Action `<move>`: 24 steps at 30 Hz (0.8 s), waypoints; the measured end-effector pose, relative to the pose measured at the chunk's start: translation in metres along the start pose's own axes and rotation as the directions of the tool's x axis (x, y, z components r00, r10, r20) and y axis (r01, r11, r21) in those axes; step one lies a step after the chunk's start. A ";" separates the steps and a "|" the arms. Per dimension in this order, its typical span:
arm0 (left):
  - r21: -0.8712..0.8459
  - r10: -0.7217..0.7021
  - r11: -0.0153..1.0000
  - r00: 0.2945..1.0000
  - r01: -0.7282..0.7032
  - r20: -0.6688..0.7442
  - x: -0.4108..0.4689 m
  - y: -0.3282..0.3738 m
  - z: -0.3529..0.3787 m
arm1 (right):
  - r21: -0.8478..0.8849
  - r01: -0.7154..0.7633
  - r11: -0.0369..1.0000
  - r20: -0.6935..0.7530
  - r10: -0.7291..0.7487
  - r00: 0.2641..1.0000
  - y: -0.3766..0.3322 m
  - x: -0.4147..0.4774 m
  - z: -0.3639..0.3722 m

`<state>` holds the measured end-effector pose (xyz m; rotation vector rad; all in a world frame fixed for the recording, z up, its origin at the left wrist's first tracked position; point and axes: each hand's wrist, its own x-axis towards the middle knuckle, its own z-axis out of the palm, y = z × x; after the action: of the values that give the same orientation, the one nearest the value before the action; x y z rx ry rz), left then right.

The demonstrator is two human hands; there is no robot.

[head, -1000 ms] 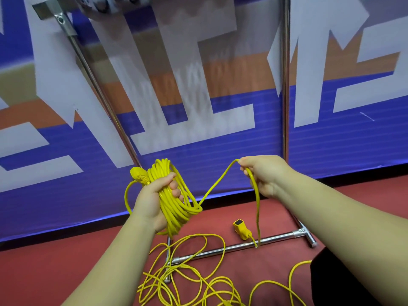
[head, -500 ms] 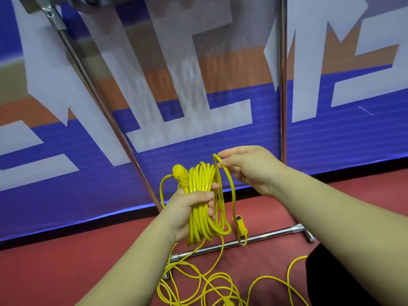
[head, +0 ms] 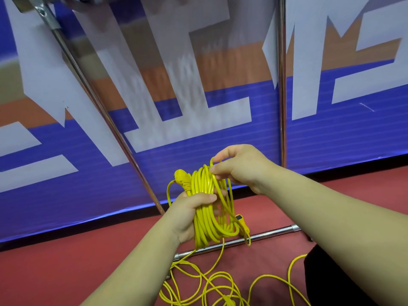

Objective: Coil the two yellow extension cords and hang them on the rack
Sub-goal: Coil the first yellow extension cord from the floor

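Head view. The left hand (head: 189, 214) is closed around a bundle of coiled thin yellow extension cord (head: 207, 208), thumb across the loops, holding it upright in front of the chrome tubular rack (head: 282, 85). A yellow moulded plug (head: 181, 176) sits at the top left of the bundle. The right hand (head: 240, 167) pinches the uppermost loop between thumb and fingertips, at the bundle's top. A yellow socket end with a dark face (head: 241, 223) hangs just right of the coil, near the rack's floor bar (head: 273, 233). Loose yellow cord (head: 212, 281) lies tangled on the red floor (head: 66, 261), cut off by the lower edge; whether it is one cord or two cannot be told. The rack's top is out of frame.
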<state>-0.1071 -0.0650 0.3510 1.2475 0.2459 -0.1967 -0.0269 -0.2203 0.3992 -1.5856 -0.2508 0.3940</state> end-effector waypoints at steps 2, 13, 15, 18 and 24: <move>-0.061 -0.015 0.998 0.999 0.017 0.035 0.001 0.000 0.001 | -0.068 0.050 0.996 -0.019 -0.051 0.999 0.002 0.002 0.001; -0.326 0.154 0.932 0.987 -0.160 -0.043 0.003 0.039 -0.023 | -0.194 0.099 0.976 -0.021 -0.105 0.994 0.033 0.017 -0.014; -0.352 0.219 0.910 0.975 -0.217 -0.036 0.002 0.048 -0.033 | -0.247 0.056 0.967 0.067 -0.040 0.997 0.042 0.016 -0.008; -0.382 0.286 0.883 0.958 -0.272 -0.020 -0.004 0.060 -0.047 | -0.303 0.024 0.953 0.190 0.035 0.981 0.059 0.013 0.008; -0.429 0.369 0.841 0.929 -0.330 0.008 -0.015 0.072 -0.057 | -0.262 0.019 0.965 0.324 0.069 0.944 0.094 0.017 0.048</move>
<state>-0.1059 0.0114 0.4042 0.8281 -0.0265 0.1163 -0.0381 -0.1755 0.3034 -1.7789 -0.5607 0.6716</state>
